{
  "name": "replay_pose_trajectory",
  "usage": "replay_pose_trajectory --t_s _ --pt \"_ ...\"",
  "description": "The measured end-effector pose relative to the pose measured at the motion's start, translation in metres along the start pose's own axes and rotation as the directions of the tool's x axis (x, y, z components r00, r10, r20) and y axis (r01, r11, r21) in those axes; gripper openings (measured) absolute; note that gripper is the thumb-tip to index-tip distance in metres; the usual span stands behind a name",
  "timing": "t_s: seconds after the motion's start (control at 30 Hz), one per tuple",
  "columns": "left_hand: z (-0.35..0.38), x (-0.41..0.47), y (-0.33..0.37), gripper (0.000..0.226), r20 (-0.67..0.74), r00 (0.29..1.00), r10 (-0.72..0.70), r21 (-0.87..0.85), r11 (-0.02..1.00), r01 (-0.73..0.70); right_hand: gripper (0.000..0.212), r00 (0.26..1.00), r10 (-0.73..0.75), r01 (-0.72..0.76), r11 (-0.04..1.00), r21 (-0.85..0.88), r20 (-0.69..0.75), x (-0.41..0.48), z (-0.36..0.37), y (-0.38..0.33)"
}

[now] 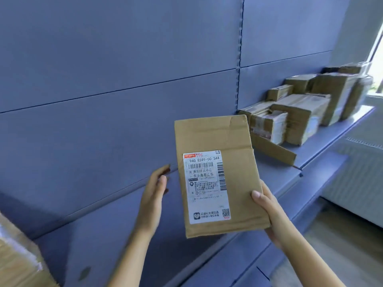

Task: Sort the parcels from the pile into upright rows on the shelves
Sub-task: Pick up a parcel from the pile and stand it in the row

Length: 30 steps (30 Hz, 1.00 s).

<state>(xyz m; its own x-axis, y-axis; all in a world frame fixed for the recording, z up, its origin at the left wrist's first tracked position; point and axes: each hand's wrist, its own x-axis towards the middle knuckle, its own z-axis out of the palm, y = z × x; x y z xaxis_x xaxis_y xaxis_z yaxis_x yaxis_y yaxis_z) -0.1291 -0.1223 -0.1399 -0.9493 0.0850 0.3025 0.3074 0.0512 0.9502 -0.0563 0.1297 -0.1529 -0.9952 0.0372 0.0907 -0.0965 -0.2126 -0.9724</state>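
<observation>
Right hand [269, 212] grips the flat parcel [217, 175], fingers clamped on its lower right corner, over the shelf [275, 179]; left hand [153, 195] beside it, fingers loosely spread, empty; next, stand it upright by the row [300, 112], I'd judge.

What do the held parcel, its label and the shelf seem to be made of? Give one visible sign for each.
Parcel: brown cardboard, matt, with creases and a dented top corner.
Label: white paper, probably slightly glossy, printed with barcodes and text.
Shelf: likely painted sheet metal, smooth blue-grey, with folded edges and a slotted upright behind; the material is not certain.
</observation>
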Motion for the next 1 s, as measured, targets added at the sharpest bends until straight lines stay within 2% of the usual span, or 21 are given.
replay_pose_trajectory --t_s 0.2,0.43,0.57,0.7,0.77,0.87,1.0 --pt "0.083 -0.003 0.0 0.069 0.212 0.977 0.006 -0.051 0.999 0.005 0.101 0.968 -0.031 0.024 0.999 -0.033 -0.251 -0.055 -0.051 -0.015" --pt "0.181 -0.008 0.014 0.061 0.362 0.93 0.056 -0.139 0.99 -0.006 0.101 0.918 -0.056 0.052 0.998 -0.02 -0.393 -0.101 -0.114 -0.029" --pt "0.247 -0.016 0.02 0.051 0.479 0.878 0.007 -0.22 0.969 0.112 0.101 0.886 -0.073 0.071 0.997 -0.022 -0.458 -0.126 -0.166 -0.037" --pt "0.316 -0.024 0.023 0.048 0.554 0.832 0.03 -0.165 0.983 0.075 0.102 0.859 -0.09 0.104 0.995 -0.001 -0.504 -0.147 -0.225 -0.041" --pt "0.353 -0.027 0.024 0.056 0.584 0.811 0.03 -0.142 0.988 0.066 0.095 0.845 -0.103 0.125 0.992 0.007 -0.526 -0.155 -0.257 -0.044" --pt "0.404 -0.031 0.018 0.059 0.615 0.788 0.013 -0.119 0.99 0.076 0.052 0.821 -0.112 0.158 0.987 0.035 -0.56 -0.164 -0.301 -0.051" --pt "0.46 -0.035 0.018 0.058 0.627 0.779 0.015 -0.128 0.988 0.083 0.042 0.819 -0.093 0.145 0.988 0.046 -0.567 -0.171 -0.35 -0.059"
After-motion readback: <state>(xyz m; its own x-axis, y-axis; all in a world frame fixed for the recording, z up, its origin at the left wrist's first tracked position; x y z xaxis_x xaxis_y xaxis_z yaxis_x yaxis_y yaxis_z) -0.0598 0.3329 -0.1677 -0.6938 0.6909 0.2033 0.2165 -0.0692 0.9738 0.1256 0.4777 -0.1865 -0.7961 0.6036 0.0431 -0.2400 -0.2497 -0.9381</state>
